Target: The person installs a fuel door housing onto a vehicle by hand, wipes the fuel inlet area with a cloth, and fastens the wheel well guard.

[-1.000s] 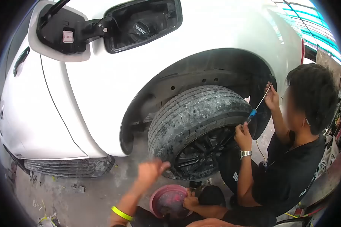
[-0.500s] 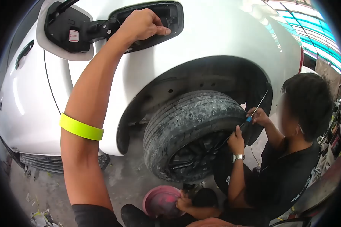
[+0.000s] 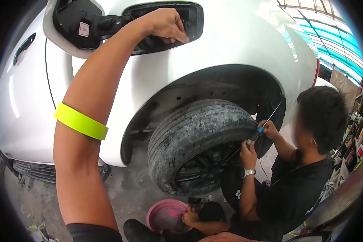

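My left hand is raised over the open fuel filler recess of a white vehicle. Its fingers are bent and pressed together near the recess's lower edge; anything between them is hidden. Low in the view, my right hand grips the rim of a pink basin. The fuel flap with a diesel label hangs open left of the recess. My raised forearm wears a yellow band.
At the right, a co-worker in black holds a screwdriver with both hands beside the wheel arch. A dusty tire stands in the arch. A side step is at lower left.
My left hand has risen from beside the tire to the filler recess, then shifted slightly towards its lower edge. The co-worker's upper hand has moved down the screwdriver shaft. My right hand stays on the basin.
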{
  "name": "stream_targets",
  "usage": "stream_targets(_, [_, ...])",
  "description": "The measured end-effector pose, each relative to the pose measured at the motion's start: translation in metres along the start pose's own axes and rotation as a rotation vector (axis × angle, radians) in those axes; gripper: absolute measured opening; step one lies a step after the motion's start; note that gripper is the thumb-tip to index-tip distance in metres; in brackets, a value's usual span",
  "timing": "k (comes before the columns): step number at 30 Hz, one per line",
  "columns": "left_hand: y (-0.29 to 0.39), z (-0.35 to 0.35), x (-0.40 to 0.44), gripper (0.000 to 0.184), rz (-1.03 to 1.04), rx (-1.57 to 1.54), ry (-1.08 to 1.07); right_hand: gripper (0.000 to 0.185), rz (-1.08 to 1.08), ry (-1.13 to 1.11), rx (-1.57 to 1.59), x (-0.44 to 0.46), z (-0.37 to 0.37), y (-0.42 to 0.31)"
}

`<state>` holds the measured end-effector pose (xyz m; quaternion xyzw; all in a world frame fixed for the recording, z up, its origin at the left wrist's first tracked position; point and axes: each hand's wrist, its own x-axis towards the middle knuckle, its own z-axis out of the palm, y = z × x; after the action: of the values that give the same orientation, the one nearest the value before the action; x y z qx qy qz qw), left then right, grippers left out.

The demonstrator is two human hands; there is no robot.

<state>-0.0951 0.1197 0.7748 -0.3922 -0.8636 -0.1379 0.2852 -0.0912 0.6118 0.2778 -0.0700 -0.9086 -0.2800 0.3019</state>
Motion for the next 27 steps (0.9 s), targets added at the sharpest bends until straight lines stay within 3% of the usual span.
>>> stream_targets(7, [0.000,-0.003,-0.003,0.035,0.037,0.011,-0.039,0.035,-0.063,0.154,-0.016,-0.017,0.074,0.007])
stream_targets(10, [0.000,-0.006,0.000,0.027,-0.032,0.088,-0.100,0.033,-0.175,0.273,-0.308,-0.018,0.021,-0.001])
stream_targets(11, [0.000,-0.006,-0.002,0.027,-0.031,0.087,-0.102,0.032,-0.165,0.323,-0.960,-0.018,-0.042,-0.013])
stream_targets(13, [-0.004,-0.006,-0.008,0.034,-0.015,0.014,-0.096,0.032,-0.145,0.355,-1.612,-0.018,-0.077,-0.018])
stream_targets(16, [-0.008,-0.006,-0.009,0.035,0.025,0.020,-0.096,0.034,-0.210,0.316,-2.126,-0.020,-0.091,-0.026])
stream_targets(18, [-0.007,-0.007,-0.010,0.036,0.017,0.012,-0.103,0.027,-0.148,0.311,-1.186,-0.022,-0.121,-0.051])
stream_targets(19, [-0.007,-0.006,-0.012,0.038,0.008,0.005,-0.111,0.027,-0.153,0.312,-1.186,-0.022,-0.117,-0.050])
stream_targets(21, [-0.016,-0.003,-0.011,0.037,0.037,0.032,-0.096,0.017,-0.124,0.385,-0.733,-0.020,-0.094,-0.048])
stream_targets(22, [-0.021,-0.002,-0.013,0.037,0.070,0.060,-0.078,0.017,-0.130,0.387,-0.730,-0.017,-0.054,-0.035])
stream_targets(23, [-0.026,-0.002,-0.018,0.037,0.063,0.059,-0.082,0.015,-0.110,0.374,-0.478,-0.015,0.005,-0.015])
stream_targets(25, [-0.028,-0.003,-0.030,0.034,0.170,0.097,-0.024,0.014,-0.093,0.356,-0.217,-0.012,0.021,-0.010])
stream_targets(27, [-0.023,0.000,-0.037,0.028,0.159,0.121,0.019,0.017,-0.246,0.214,-0.566,-0.013,0.019,-0.005])
